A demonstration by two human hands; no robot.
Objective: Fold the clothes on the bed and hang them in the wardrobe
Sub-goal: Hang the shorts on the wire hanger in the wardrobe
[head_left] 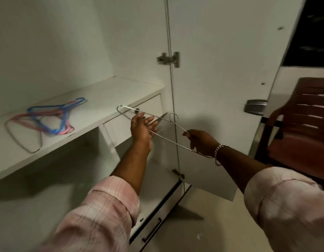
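The right grip (pixel 198 140) is pinching one end of a wire hanger (pixel 155 124), fingers curled round the metal, while the left grip (pixel 142 127) is lying spread against its middle. The hanger is stretching from the right grip up toward the wardrobe shelf (pixel 103 99) — beyond the left grip, blue and pink plastic hangers (pixel 50 118) are lying on that shelf. A brown chair (pixel 302 120) is standing past the right grip.

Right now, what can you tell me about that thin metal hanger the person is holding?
The metal hanger is bare silvery wire bent into a long flat triangle with a small hook on top. It carries no clothing. It is held in the air, tilted, in front of the open wardrobe. The right hand pinches its near end; the left hand, fingers spread, is at its middle, though contact is unclear.
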